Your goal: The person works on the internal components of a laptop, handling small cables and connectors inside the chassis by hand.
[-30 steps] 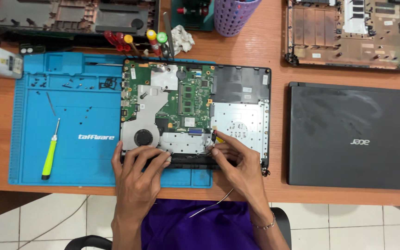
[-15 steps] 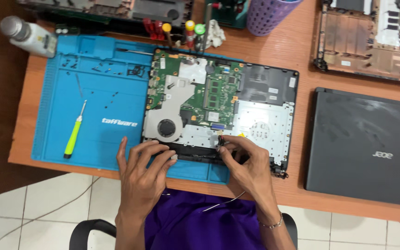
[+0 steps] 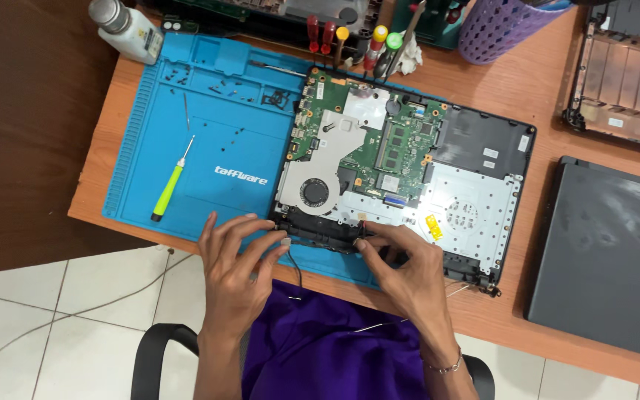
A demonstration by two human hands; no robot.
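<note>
Both hands had slid a touch apart along the laptop's front edge since half a second back, and the head camera had swung so the whole desk [image 3: 527, 81] sat tilted in view. Left hand [image 3: 235, 270] lay with fingers spread wide, its tips pinching at the near left corner of the opened laptop base [image 3: 409, 178], right by the round cooling fan [image 3: 314, 194]. Right hand [image 3: 407, 270] was curled narrow, fingertips pressed on the black strip [image 3: 327, 238] running along the near edge between the two hands. A thin black cable [image 3: 295, 274] hung down from that strip over the desk's edge, just beside the left thumb. The base lay half on the blue work mat [image 3: 209, 133], its green board [image 3: 401, 137] bared, a small yellow tab [image 3: 433, 227] just beyond the right hand. Out left on the mat lay a screwdriver with a yellow-green handle [image 3: 168, 189], well clear of the hands, with loose screws [image 3: 238, 92] scattered farther up. A closed grey laptop [image 3: 609, 252] sat to the right, and a white bottle [image 3: 126, 28] stood at the mat's far left corner.
</note>
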